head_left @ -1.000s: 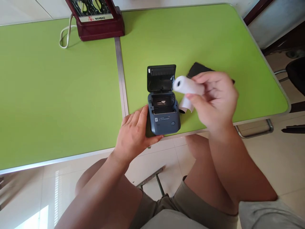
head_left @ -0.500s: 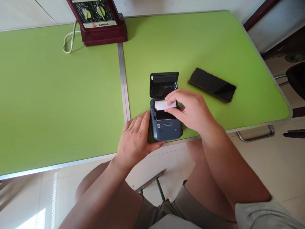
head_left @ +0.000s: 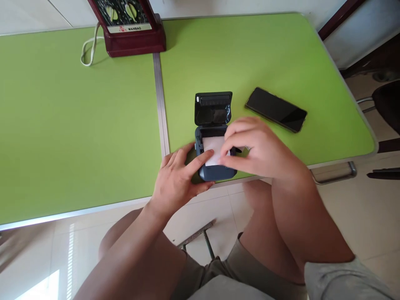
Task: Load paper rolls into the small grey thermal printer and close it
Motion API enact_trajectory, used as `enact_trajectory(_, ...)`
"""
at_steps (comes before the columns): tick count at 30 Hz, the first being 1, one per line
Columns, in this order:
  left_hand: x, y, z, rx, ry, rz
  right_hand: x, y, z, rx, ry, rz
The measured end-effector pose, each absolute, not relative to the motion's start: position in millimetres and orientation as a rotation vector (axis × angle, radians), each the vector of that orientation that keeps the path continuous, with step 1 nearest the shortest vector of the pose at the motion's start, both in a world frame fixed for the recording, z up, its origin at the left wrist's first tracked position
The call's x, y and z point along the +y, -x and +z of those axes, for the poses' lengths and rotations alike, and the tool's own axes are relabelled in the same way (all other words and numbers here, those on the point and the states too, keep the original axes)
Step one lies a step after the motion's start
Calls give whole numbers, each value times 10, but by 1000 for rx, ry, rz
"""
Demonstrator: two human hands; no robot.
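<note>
A small dark blue label printer (head_left: 206, 173) stands at the table's front edge with its black lid (head_left: 213, 109) tipped up and back. White paper (head_left: 211, 146) lies over its open compartment and reaches down across the front panel, covering the printed markings there. My left hand (head_left: 175, 179) braces the printer's left side, thumb at the front edge, while its index finger rests on the paper. At the paper's right side, my right hand (head_left: 256, 146) has its thumb and index finger closed on the edge; it is slightly blurred and hides the printer's right side.
A black smartphone (head_left: 276, 109) lies on the green table (head_left: 93, 125) to the right. At the back stands a dark red device with dials (head_left: 134, 43), its white cord (head_left: 90, 52) looped beside it. A metal strip (head_left: 160, 104) crosses the tabletop.
The white roll lay inside the compartment; now paper spreads forward over the printer's front. My right hand moved toward me and right. My left index finger came onto the paper.
</note>
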State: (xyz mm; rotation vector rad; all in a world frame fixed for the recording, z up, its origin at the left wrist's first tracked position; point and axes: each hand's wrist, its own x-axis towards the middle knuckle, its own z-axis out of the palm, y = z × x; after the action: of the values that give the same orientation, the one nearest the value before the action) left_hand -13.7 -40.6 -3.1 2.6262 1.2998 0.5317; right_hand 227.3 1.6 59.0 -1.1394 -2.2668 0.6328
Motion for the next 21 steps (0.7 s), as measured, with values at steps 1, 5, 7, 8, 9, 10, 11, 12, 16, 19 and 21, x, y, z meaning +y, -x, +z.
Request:
enact_trajectory(1, -406, 138, -31, 1299, -2623, 543, 39, -2286, 557, -2182, 1174, 578)
enact_trajectory(5, -402, 131, -51, 1271, -2614, 566, 139, -2317, 354, -1942, 1362, 374)
enact_trajectory(7, -398, 126, -63, 1263, -2611, 566, 172, -2321, 252, -1954, 1378, 407)
enact_trajectory(8, -396, 125, -70, 1265, -2608, 566, 184, -2324, 208, -1950, 1372, 429)
enact_trajectory(9, -394, 124, -76, 1264, -2609, 572, 193, -2329, 170, -1928, 1357, 441)
enact_trajectory(10, -391, 123, -83, 1270, -2607, 573, 200, -2337, 137, -1892, 1330, 440)
enact_trajectory(11, -390, 123, -89, 1274, -2606, 573, 205, -2348, 111, -1845, 1298, 426)
enact_trajectory(12, -389, 123, -96, 1273, -2608, 574, 208, -2361, 93, -1793, 1270, 403)
enact_trajectory(16, -390, 119, -116, 1274, -2610, 570, 183, -2396, 131, -1708, 1331, 271)
enact_trajectory(19, -391, 103, -121, 1297, -2601, 567, 129, -2370, 255, -1918, 1513, 328)
enact_trajectory(21, -388, 84, -118, 1335, -2581, 539, 91, -2333, 336, -2046, 1602, 416)
